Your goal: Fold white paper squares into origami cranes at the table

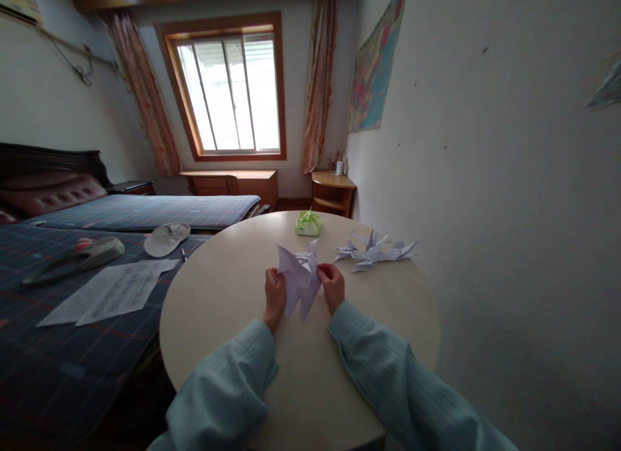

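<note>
Between my two hands is a partly folded sheet of white paper (295, 284), held upright above the round table, with creased points at its top and bottom. My left hand (275, 297) pinches its left edge between thumb and fingers. On the opposite side, my right hand (332, 285) grips the right edge with thumb and fingertips. Some white paper shows just behind the held sheet; whether it is a separate piece I cannot tell. To the right lies a pile of several folded paper pieces (372, 249) with pointed ends, resembling paper cranes.
A green-and-white tissue pack (308, 224) stands at the far side of the round table (213, 308). At left, a bed (29, 347) bears printed sheets (126, 289), a light cap (167, 239), a pen (184, 254) and a bag (80, 258). A wall (509, 244) runs close along the right.
</note>
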A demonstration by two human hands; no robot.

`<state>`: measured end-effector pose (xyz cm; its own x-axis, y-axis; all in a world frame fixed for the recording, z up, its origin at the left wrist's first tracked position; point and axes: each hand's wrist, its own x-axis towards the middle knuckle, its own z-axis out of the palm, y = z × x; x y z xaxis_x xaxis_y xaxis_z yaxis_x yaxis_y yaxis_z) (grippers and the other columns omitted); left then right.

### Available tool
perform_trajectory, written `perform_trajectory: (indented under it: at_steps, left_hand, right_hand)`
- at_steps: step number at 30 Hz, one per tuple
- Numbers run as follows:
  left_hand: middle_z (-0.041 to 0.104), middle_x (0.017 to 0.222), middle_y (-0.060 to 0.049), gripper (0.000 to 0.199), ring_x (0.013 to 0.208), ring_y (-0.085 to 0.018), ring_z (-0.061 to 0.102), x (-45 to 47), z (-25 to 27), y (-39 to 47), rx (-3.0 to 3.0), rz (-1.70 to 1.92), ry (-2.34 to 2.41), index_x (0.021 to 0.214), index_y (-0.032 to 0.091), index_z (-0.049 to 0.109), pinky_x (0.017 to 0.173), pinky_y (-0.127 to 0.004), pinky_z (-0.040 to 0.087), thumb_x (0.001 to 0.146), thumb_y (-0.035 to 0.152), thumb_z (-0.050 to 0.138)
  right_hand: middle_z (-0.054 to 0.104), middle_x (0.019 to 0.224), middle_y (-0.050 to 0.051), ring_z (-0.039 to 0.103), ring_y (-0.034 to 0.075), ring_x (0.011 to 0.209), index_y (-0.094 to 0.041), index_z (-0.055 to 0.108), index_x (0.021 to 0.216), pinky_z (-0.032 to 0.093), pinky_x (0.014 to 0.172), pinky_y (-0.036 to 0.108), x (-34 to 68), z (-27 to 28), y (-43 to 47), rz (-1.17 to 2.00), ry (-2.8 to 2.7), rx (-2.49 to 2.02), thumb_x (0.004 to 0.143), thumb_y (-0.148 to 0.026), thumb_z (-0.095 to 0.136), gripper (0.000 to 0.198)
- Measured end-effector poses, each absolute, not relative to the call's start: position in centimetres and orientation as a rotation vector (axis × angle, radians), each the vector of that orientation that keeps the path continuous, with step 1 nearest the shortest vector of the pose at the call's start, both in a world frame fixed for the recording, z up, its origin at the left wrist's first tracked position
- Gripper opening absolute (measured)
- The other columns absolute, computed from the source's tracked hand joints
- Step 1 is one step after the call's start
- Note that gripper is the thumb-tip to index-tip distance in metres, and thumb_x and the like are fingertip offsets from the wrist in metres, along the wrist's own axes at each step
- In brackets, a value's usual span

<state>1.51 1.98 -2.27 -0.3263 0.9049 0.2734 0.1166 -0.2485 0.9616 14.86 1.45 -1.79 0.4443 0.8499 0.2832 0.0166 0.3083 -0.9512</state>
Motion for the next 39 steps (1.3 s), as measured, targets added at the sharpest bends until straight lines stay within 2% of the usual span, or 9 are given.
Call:
perform_trajectory:
  at_steps: [4, 10, 15, 19, 24, 27, 34, 39]
  left_hand:
    - [0.054, 0.078, 0.000, 0.015, 0.071, -0.013, 0.051, 1.6, -1.7, 1.5, 1.310, 1.683, 1.330, 0.087, 0.020, 0.046, 0.061, -0.022, 0.039, 0.072, 0.019, 0.042]
    - [0.055, 0.071, 0.000, 0.007, 0.068, -0.013, 0.051, 1.6, -1.1, 1.2, 1.343, 1.710, 1.335, 0.075, 0.019, 0.048, 0.062, -0.023, 0.040, 0.073, 0.019, 0.040]
    - [0.061, 0.084, -0.002, 0.005, 0.076, -0.013, 0.056, 1.8, -1.2, 1.0, 1.265, 1.746, 1.108, 0.075, 0.020, 0.045, 0.065, -0.024, 0.043, 0.071, 0.022, 0.044]
    - [0.061, 0.085, -0.003, 0.012, 0.078, -0.014, 0.057, 1.9, -1.2, 0.9, 1.234, 1.765, 0.991, 0.075, 0.020, 0.042, 0.067, -0.025, 0.044, 0.070, 0.027, 0.049]
    - [0.060, 0.082, -0.003, 0.021, 0.073, -0.014, 0.057, 1.9, -1.3, 1.1, 1.177, 1.813, 0.916, 0.075, 0.019, 0.043, 0.064, -0.025, 0.045, 0.068, 0.035, 0.055]
    - [0.060, 0.080, -0.003, 0.023, 0.072, -0.014, 0.057, 1.8, -1.4, 1.2, 1.148, 1.843, 0.899, 0.075, 0.019, 0.044, 0.063, -0.025, 0.044, 0.068, 0.037, 0.055]
    - [0.059, 0.077, -0.001, 0.017, 0.069, -0.012, 0.056, 2.0, -1.0, 1.1, 1.082, 1.850, 0.928, 0.074, 0.019, 0.044, 0.061, -0.023, 0.043, 0.068, 0.031, 0.054]
    - [0.058, 0.079, -0.001, 0.013, 0.070, -0.012, 0.056, 1.8, -0.9, 1.0, 1.096, 1.841, 0.991, 0.075, 0.019, 0.045, 0.062, -0.024, 0.044, 0.069, 0.028, 0.052]
  right_hand:
    - [0.060, 0.070, 0.002, 0.055, 0.016, 0.068, -0.018, 0.055, 0.069, 0.043, 0.066, 0.028, 14.9, -1.6, 1.3, 0.680, -0.946, -1.121, 0.058, -0.027, 0.051, 0.015]
    - [0.059, 0.068, 0.002, 0.053, 0.016, 0.066, -0.018, 0.057, 0.068, 0.042, 0.065, 0.028, 14.8, -1.3, 1.0, 0.690, -0.970, -1.120, 0.060, -0.031, 0.049, 0.017]
    - [0.062, 0.072, 0.003, 0.054, 0.017, 0.069, -0.018, 0.060, 0.071, 0.042, 0.067, 0.028, 15.1, -1.5, 1.2, 0.692, -0.965, -1.162, 0.060, -0.029, 0.048, 0.020]
    - [0.064, 0.074, 0.003, 0.056, 0.017, 0.071, -0.017, 0.063, 0.072, 0.043, 0.068, 0.028, 15.3, -1.7, 1.4, 0.696, -0.929, -1.175, 0.059, -0.026, 0.049, 0.021]
    - [0.065, 0.073, 0.004, 0.054, 0.015, 0.063, -0.016, 0.064, 0.073, 0.041, 0.052, 0.024, 15.3, -1.9, 1.7, 0.783, -0.830, -1.183, 0.057, -0.027, 0.050, 0.024]
    - [0.065, 0.073, 0.003, 0.054, 0.014, 0.062, -0.016, 0.065, 0.071, 0.039, 0.048, 0.022, 15.2, -1.9, 1.7, 0.839, -0.787, -1.128, 0.056, -0.026, 0.050, 0.024]
    - [0.067, 0.072, 0.002, 0.055, 0.013, 0.061, -0.017, 0.067, 0.071, 0.041, 0.049, 0.021, 15.2, -1.9, 1.7, 0.843, -0.800, -1.108, 0.057, -0.025, 0.049, 0.024]
    - [0.067, 0.069, 0.002, 0.057, 0.014, 0.059, -0.016, 0.067, 0.073, 0.046, 0.056, 0.025, 15.2, -2.3, 2.0, 0.927, -0.849, -1.038, 0.058, -0.021, 0.044, 0.028]
